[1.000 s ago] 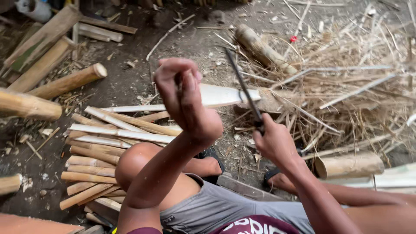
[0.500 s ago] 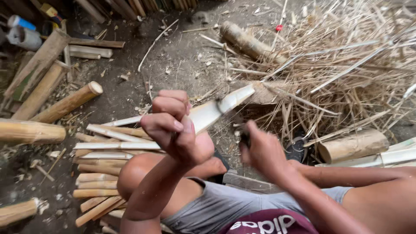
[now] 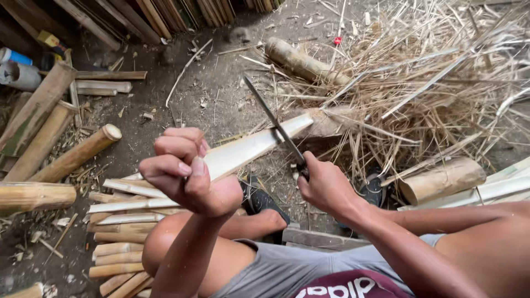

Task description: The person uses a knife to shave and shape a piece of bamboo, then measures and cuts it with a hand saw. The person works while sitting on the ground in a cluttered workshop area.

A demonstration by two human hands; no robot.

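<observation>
My left hand (image 3: 185, 171) is clenched around the near end of a long pale bamboo slat (image 3: 251, 148) that slants up and to the right. My right hand (image 3: 326, 185) grips the handle of a long dark knife (image 3: 270, 118). The blade crosses the slat near its far end and rests on its upper edge, with the tip pointing away from me. My bent left knee (image 3: 165, 243) sits below the slat, and my foot in a dark sandal (image 3: 259, 201) is under it.
Split bamboo strips (image 3: 121, 221) lie piled at lower left. Round bamboo poles (image 3: 72, 157) lie at the left. A heap of thin shavings (image 3: 419, 72) covers the ground at upper right, with bamboo sections (image 3: 441, 179) and a log (image 3: 301, 63) among it.
The knife, lowered half a second ago, now lies across the far end of the slat. My left hand has moved left and down with the slat.
</observation>
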